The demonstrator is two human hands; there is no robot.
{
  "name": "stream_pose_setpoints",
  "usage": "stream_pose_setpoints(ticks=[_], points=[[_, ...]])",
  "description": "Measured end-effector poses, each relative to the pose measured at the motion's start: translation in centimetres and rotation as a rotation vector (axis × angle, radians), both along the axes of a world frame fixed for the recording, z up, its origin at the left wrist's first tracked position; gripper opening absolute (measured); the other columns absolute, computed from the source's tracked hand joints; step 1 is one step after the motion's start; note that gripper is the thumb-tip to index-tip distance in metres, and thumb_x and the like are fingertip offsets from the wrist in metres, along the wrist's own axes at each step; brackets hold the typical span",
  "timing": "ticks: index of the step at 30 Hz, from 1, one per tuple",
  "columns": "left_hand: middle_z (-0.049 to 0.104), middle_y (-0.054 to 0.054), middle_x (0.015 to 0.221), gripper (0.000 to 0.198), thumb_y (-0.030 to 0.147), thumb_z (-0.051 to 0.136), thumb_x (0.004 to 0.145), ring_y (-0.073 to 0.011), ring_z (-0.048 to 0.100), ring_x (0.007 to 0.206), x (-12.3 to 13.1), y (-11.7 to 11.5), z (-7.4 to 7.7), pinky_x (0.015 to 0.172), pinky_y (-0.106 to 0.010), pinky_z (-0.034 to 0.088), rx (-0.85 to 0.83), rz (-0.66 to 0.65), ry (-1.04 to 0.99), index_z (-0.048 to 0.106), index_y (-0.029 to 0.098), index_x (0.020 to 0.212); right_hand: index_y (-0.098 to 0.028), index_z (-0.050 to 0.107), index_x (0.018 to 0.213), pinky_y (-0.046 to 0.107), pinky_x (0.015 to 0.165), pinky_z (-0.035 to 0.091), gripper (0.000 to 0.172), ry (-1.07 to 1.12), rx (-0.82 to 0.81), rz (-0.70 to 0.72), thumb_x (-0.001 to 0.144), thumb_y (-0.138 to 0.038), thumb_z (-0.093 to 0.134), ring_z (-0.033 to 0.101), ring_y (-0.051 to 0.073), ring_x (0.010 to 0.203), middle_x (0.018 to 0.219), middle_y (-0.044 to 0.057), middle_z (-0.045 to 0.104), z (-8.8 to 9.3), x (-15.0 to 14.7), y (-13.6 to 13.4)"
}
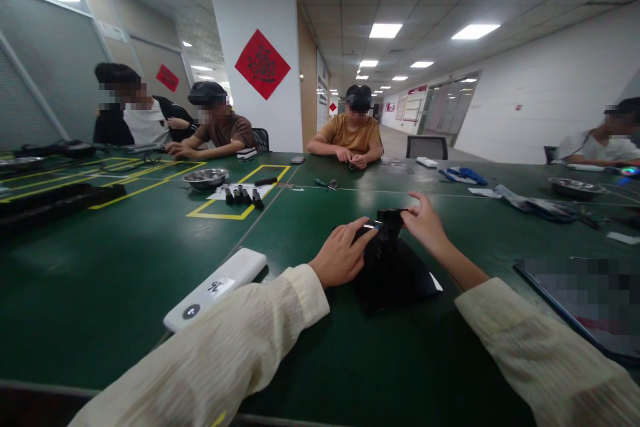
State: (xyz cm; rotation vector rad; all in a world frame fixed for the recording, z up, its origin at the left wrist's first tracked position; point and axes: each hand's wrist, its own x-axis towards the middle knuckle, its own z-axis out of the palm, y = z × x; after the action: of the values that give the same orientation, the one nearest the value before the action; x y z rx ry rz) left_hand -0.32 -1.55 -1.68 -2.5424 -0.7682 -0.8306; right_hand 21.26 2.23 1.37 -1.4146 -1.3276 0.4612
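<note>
There are two bare hands in front, one left hand (343, 252) and one right hand (424, 222), and two cream sleeves (280, 327). There is one black stand (395, 287) and one big white power bank (216, 288). I count at least four small black parts (257, 199) and one white sheet (219, 192) under them. Two metal bowls (205, 178) are easy to see. Four other people (350, 134) sit around, and three chairs (427, 148) show their backs. Two red paper signs (263, 64) are big enough to see well, and one is tiny and far off. There are more than six ceiling lights (385, 30), but the far ones are too small to count
</note>
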Motion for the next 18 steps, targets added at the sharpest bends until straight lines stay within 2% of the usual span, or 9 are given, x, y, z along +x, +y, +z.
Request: stream_pose_setpoints(ticks=[3,6,13,18], points=[[0.037,-0.015,0.138,0.052,0.018,0.042,0.080,-0.0252,0.034,0.127,0.1,0.0,0.1,0.101,-0.042,0.033,-0.049,0.016,-0.004,0.037,0.013,0.132,-0.015,0.045,0.122,0.026,0.051,0.046,0.055,-0.138,-0.032,-0.061,0.068,-0.018,0.048,0.055,0.013,0.047,0.071,0.000,0.059,0.8,-0.1,-0.9],[0.043,-0.011,0.135,0.051,0.018,0.040,0.082,-0.0228,0.036,0.126,0.2,-0.2,0.3,0.101,-0.041,0.032,-0.069,0.012,0.009,0.037,0.016,0.133,-0.015,0.044,0.121,0.025,0.046,0.043,0.050,-0.178,-0.052,-0.076,0.071,-0.019,0.045,0.050,0.010,0.040,0.074,0.000,0.058,1.5,-0.6,-1.7],[0.051,-0.010,0.126,0.048,0.021,0.039,0.084,-0.0222,0.045,0.115,0.2,-0.2,0.3,0.094,-0.038,0.036,-0.066,-0.003,0.037,0.038,0.015,0.131,-0.012,0.045,0.115,0.028,0.054,0.043,0.043,-0.279,0.023,-0.075,0.073,-0.021,0.042,0.052,0.017,0.059,0.072,0.002,0.052,1.3,-1.2,-1.8],[0.054,-0.011,0.119,0.047,0.022,0.040,0.083,-0.0221,0.047,0.109,0.2,-0.1,0.3,0.089,-0.037,0.039,-0.054,0.007,0.059,0.039,0.014,0.130,-0.014,0.046,0.119,0.027,0.054,0.043,0.046,-0.326,0.042,0.012,0.074,-0.022,0.040,0.051,0.016,0.055,0.069,0.002,0.054,1.2,-1.1,-1.9]])
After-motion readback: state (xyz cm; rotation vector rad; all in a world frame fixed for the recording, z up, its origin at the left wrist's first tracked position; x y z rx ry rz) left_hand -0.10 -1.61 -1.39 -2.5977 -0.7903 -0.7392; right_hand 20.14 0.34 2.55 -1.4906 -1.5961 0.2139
